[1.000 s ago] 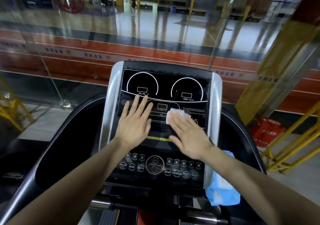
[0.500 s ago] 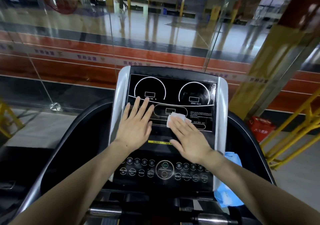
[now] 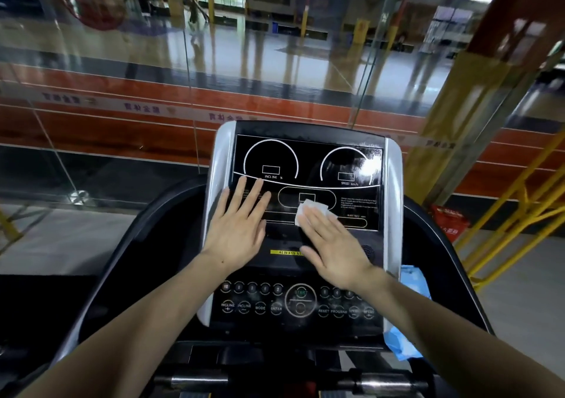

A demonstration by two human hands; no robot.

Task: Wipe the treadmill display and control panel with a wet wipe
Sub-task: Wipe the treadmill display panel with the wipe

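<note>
The treadmill console stands in front of me with a black display [image 3: 305, 159] showing two dial outlines, framed in silver. Below it sits the control panel [image 3: 269, 306] with round buttons. My left hand [image 3: 237, 229] lies flat on the left part of the display, fingers spread, holding nothing. My right hand [image 3: 333, 244] presses a white wet wipe [image 3: 312, 208] flat against the display's middle; the wipe sticks out under my fingertips.
A blue wet wipe pack [image 3: 411, 312] rests at the console's right edge. Black curved handrails [image 3: 128, 263] flank the console. A glass wall [image 3: 183, 91] is right behind it. Yellow railings [image 3: 519, 202] and a red bag [image 3: 449, 218] are at the right.
Both hands stay flat on the display. The right hand with the wipe has shifted slightly on the middle of the display, and my view has tilted and moved left.
</note>
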